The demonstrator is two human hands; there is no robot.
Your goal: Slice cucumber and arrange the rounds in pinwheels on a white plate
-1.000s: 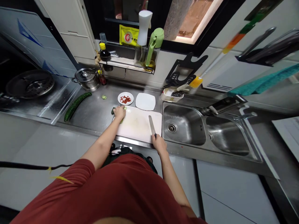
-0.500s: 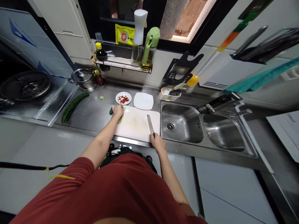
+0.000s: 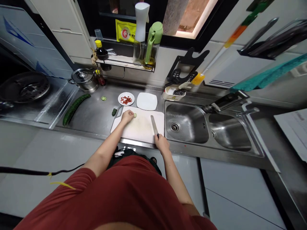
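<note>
My left hand [image 3: 127, 116] is closed over the white cutting board [image 3: 141, 127], its fingers on pale green cucumber slices [image 3: 135, 115], one of which pokes out at the fingertips. How many slices lie under the fingers is hidden. In my right hand [image 3: 162, 143] is the dark handle of a kitchen knife [image 3: 154, 124]; its blade lies along the board's right side, pointing away from me. A short cucumber piece [image 3: 114, 112] rests on the steel just left of the board. Behind the board stand a white plate of chopped red pieces [image 3: 126, 99] and a square white plate [image 3: 147, 101].
A long cucumber [image 3: 74, 108] and some thin slices [image 3: 103, 98] lie on the counter at left, near a lidded pot [image 3: 83, 80]. The double sink [image 3: 187, 124] adjoins the board at right. A shelf with bottles [image 3: 127, 64] hangs above.
My left hand has moved right from the board's left edge onto the board, with cucumber slices now at its fingertips. My right hand and the knife have stayed in place.
</note>
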